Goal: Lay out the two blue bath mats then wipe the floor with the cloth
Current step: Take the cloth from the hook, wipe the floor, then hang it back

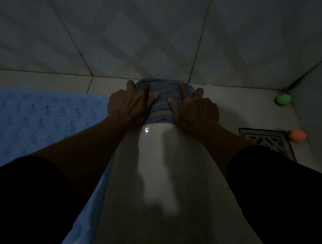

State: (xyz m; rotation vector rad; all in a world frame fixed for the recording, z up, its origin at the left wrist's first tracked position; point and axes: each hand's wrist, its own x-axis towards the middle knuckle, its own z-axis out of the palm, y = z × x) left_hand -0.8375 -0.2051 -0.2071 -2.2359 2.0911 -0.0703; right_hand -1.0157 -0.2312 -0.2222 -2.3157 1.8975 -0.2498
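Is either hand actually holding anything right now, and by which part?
Nothing is gripped. The left hand presses spread fingers on the left end of the cloth, the right hand on its right end, against the floor.

Bunched grey-blue cloth (162, 101) lies on the floor (226, 99), dimpled blue mat (35, 119) flat to its left.

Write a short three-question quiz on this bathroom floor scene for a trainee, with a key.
1. True or false: the left hand and the right hand both rest on the cloth.
2. The blue bath mat lies: A) on the person's left, B) on the person's right, C) under the cloth.
3. Fill in: the ball nearer the floor drain is ___.
Key: 1 true; 2 A; 3 orange.
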